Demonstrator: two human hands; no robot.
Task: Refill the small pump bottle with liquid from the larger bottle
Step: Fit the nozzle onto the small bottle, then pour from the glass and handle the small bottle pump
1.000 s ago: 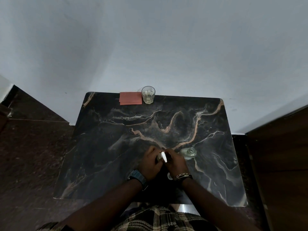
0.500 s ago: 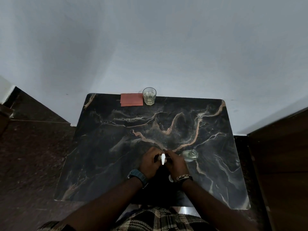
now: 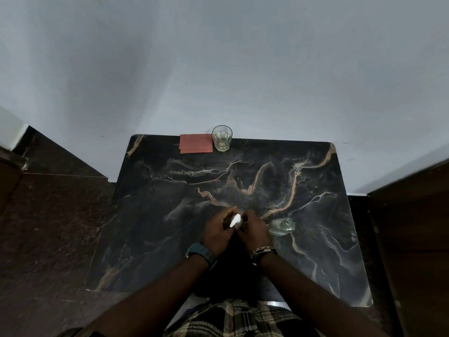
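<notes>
Both my hands meet near the middle of the dark marble table (image 3: 170,239). My left hand (image 3: 217,231) and my right hand (image 3: 255,231) close around the small pump bottle, whose white pump head (image 3: 235,220) sticks up between them; its body is hidden by my fingers. The larger clear bottle (image 3: 281,226) stands just right of my right hand, seen from above, and no cap shows on its neck. It is apart from my fingers.
A drinking glass (image 3: 221,138) with a little liquid stands at the table's far edge, beside a folded reddish cloth (image 3: 195,143). A pale wall rises behind the table. Dark floor lies to the left and dark wooden furniture (image 3: 413,239) to the right.
The white pump head has turned slightly between my hands, its tip now pointing down-left. My hands stay in the same spot. The camera view shifted a little.
</notes>
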